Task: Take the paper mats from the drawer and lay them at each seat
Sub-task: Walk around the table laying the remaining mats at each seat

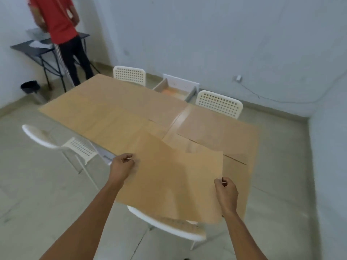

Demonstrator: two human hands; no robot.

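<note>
Four white chairs (218, 104) ring the paper-covered table (105, 102).

both arms outstretched, left hand (123, 163) pinching, right hand (225, 188) pinching

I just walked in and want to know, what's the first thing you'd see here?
The big brown paper mat held up in front, with the left hand pinching its left edge and the right hand its right edge, above a white chair. Behind it the table is covered with more brown paper. At the far side a drawer stands open.
</note>
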